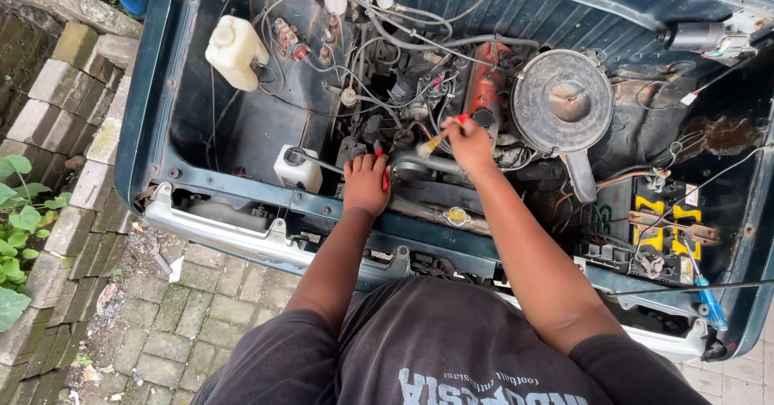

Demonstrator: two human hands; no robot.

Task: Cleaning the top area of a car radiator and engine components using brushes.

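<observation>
I look down into an open engine bay (242, 123) of a dark green vehicle. My right hand (469, 143) grips a small brush with a red and wooden handle (442, 136), its tip pointing down-left into the wires and hoses near the red engine cover (486, 78). My left hand (367, 183) rests at the front of the bay beside a metal pipe and is closed around a thin red item (384, 178); what that item is I cannot tell.
A round rusty air cleaner (562, 100) sits right of my right hand. A battery with yellow caps (665, 232) lies at the right, with a blue-handled screwdriver (709, 302) near it. White fluid tanks (235, 49) stand at the left. Brick paving (169, 316) lies below.
</observation>
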